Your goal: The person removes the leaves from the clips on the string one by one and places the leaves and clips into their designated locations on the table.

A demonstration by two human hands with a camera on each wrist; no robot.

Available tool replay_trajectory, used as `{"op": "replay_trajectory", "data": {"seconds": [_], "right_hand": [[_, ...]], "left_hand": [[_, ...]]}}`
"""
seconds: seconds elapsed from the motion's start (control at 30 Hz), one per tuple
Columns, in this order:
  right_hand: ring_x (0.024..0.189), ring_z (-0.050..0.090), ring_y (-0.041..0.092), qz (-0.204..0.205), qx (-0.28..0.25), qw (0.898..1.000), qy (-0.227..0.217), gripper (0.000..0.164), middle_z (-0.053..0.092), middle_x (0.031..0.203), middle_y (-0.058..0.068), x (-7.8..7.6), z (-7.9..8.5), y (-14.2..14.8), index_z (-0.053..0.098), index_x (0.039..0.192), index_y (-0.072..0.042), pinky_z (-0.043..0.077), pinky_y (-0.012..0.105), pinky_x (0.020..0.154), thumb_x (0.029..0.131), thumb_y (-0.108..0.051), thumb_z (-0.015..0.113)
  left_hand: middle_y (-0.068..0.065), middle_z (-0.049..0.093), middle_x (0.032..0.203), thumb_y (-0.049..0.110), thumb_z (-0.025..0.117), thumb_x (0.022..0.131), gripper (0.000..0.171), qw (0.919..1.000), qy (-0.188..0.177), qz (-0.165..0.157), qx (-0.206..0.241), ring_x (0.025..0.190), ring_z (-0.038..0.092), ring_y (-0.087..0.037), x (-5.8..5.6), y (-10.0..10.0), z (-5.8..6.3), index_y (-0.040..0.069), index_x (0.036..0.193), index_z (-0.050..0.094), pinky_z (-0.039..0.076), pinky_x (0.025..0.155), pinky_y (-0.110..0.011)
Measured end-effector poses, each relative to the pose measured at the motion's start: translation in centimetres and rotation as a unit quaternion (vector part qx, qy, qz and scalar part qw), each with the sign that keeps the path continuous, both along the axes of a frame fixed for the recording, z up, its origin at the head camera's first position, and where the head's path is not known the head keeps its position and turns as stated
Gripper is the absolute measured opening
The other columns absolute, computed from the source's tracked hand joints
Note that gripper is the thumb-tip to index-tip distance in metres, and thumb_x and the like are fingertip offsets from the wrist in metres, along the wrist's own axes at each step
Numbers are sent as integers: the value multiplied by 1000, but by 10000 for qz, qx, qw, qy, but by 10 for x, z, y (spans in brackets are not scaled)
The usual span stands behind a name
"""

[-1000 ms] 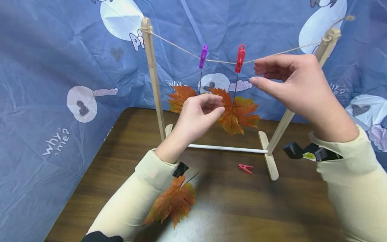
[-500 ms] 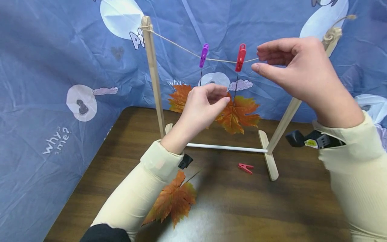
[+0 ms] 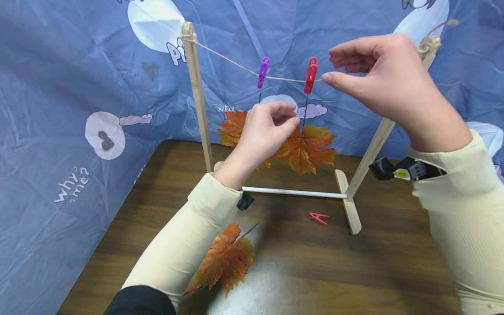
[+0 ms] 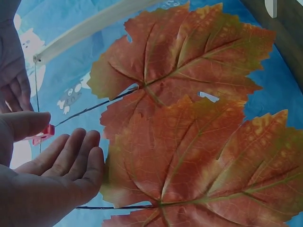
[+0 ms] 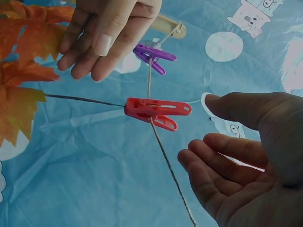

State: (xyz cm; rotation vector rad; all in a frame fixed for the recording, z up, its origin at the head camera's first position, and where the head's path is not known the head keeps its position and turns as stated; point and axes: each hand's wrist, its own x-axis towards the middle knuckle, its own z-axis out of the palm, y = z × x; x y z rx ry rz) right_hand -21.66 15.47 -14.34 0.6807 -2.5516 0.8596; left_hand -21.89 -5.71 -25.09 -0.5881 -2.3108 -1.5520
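My right hand (image 3: 387, 83) hovers just right of a red clothespin (image 3: 311, 75), its fingers and thumb parted with nothing between them. That clothespin grips the twine (image 3: 228, 59) and the dark stem of an orange maple leaf (image 3: 309, 146). To its left, a purple clothespin (image 3: 263, 73) holds a second maple leaf (image 3: 233, 124) by the stem. Below the clothespins is my left hand (image 3: 265, 131), fingers loosely bent and holding nothing; it partly hides both leaves in the head view. In the right wrist view, a gap shows between the red clothespin and my right fingertips (image 5: 210, 101).
The twine is strung between two wooden posts (image 3: 198, 96), joined low down by a white rod (image 3: 291, 192). A spare red clothespin (image 3: 319, 218) lies on the wooden table (image 3: 299, 267). Another maple leaf (image 3: 226, 258) lies by my left forearm. Blue printed cloth (image 3: 98, 57) hangs behind.
Both hands have risen a little, the left also drifting to the right. The clothespins and leaves on the twine have stayed in place.
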Motion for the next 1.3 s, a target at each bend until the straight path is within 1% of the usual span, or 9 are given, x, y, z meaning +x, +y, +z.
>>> {"op": "replay_trajectory", "data": {"seconds": [0.1, 0.3, 0.5, 0.6, 0.73, 0.83, 0.93, 1.07, 1.3], "right_hand": [[106, 67, 12, 25, 73, 10000, 59, 46, 70, 124, 9, -1, 3, -1, 71, 130, -8, 50, 21, 89, 90, -30, 80], [110, 66, 15, 113, 206, 9996, -145, 49, 68, 127, 8, -4, 9, -4, 69, 132, -8, 50, 21, 90, 90, -30, 80], [117, 64, 22, 85, 591, 9978, -274, 52, 68, 128, 7, -8, 15, -8, 68, 134, -10, 48, 26, 94, 90, -35, 79], [116, 64, 26, 50, 867, 9958, -290, 54, 69, 125, 7, -12, 18, -11, 68, 134, -9, 49, 27, 93, 90, -38, 78], [115, 64, 27, 69, 1144, 9928, -362, 55, 69, 126, 10, -18, 21, -15, 67, 135, -6, 51, 34, 92, 91, -38, 77], [115, 64, 26, 73, 1332, 9901, -437, 57, 68, 128, 12, -21, 24, -19, 66, 136, -4, 51, 40, 93, 92, -39, 76], [112, 66, 25, 84, 1511, 9874, -461, 57, 69, 125, 12, -26, 25, -20, 66, 134, -3, 51, 32, 87, 92, -40, 75], [106, 67, 23, 135, 1613, 9850, -597, 54, 71, 119, 13, -31, 26, -19, 68, 131, -2, 46, 22, 76, 92, -39, 75], [91, 65, 8, 402, 1566, 9839, -766, 43, 74, 109, 10, -41, 22, -17, 75, 119, -5, 46, 23, 75, 93, -39, 76]], "left_hand": [[-8, 74, 101, 6, 74, 92, 22, 9999, 142, 58, -49, 90, 68, -14, -4, 1, 1, -2, 112, 74, 50, 83, -22], [-9, 74, 101, 9, 74, 93, 21, 9973, 495, 400, -379, 90, 68, -14, -12, 6, 4, -2, 111, 74, 50, 82, -25], [-10, 75, 103, 12, 74, 94, 24, 9978, 357, 333, -445, 91, 68, -13, -17, 9, 6, -2, 114, 74, 51, 80, -24], [-9, 75, 102, 12, 74, 94, 24, 9980, 287, 290, -492, 91, 68, -14, -19, 11, 7, -1, 113, 75, 51, 80, -23], [-7, 75, 101, 14, 74, 94, 24, 9978, 126, 249, -598, 91, 67, -13, -23, 14, 7, 0, 114, 75, 51, 79, -23], [-5, 75, 100, 14, 74, 95, 23, 9973, 119, 228, -684, 90, 66, -12, -25, 16, 5, 1, 113, 76, 50, 78, -23], [-4, 76, 99, 16, 75, 95, 22, 9964, 142, 233, -799, 90, 66, -12, -27, 18, 5, 2, 112, 77, 50, 79, -23], [-2, 76, 96, 15, 74, 95, 17, 9952, 227, 211, -928, 89, 66, -10, -29, 20, 6, 4, 106, 79, 49, 78, -22], [1, 75, 87, 14, 73, 96, 12, 9919, 499, 245, -1145, 81, 63, -10, -30, 21, 6, 6, 98, 81, 47, 70, -24]]}}
